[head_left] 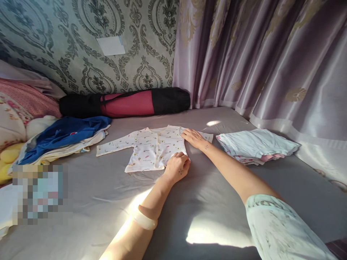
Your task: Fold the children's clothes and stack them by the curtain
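A small white long-sleeved baby shirt [146, 150] with a tiny print and a front placket lies spread on the bed, its sleeves out to both sides. My left hand [177, 167], a pale bangle on its wrist, is closed at the shirt's lower right corner, fingers curled over the edge. Higher up, my right hand [193, 138] rests across the top of the right sleeve by the shoulder, fingers stretched out and pointing left. Its palm side and the cloth beneath are hidden.
A stack of folded light clothes [257, 144] lies right of the shirt. On the left are a blue garment [67, 135] on pale clothes and a blurred patch. A black and red roll bag [127, 103] lies along the wall; curtains [244, 54] hang at the right.
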{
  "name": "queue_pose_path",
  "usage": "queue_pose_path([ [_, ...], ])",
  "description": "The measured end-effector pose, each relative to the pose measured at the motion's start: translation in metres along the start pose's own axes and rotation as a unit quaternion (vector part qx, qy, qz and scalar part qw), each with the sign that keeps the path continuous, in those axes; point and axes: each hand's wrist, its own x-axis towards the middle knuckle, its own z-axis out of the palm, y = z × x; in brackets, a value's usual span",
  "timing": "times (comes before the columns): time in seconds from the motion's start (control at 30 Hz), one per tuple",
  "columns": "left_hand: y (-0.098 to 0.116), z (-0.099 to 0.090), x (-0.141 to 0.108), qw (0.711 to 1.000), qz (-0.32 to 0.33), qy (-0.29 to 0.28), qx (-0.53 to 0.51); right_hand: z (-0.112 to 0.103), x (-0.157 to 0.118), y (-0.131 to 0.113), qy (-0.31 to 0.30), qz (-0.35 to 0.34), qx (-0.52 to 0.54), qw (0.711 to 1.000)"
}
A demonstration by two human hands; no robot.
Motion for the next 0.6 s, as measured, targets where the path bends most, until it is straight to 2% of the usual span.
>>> queue_pose_path([
  [0.17,-0.005,-0.013,-0.001,1.000,0.008,0.002,-0.025,-0.012,0.001,-0.017,-0.020,0.078,0.008,0.997],
  [0.27,-0.023,-0.028,-0.001,0.996,-0.053,0.070,0.027,-0.016,0.010,-0.043,-0.006,0.118,0.025,0.993],
  [0.37,-0.048,-0.036,-0.004,0.978,-0.130,0.132,0.099,-0.009,0.022,-0.075,0.016,0.105,0.077,0.991],
  [0.47,-0.069,-0.027,-0.011,0.970,-0.167,0.120,0.132,0.007,0.030,-0.097,0.003,0.136,0.118,0.984],
  [0.6,-0.081,-0.007,-0.016,0.968,-0.196,0.069,0.140,0.025,0.034,-0.102,-0.012,0.181,0.123,0.976],
])
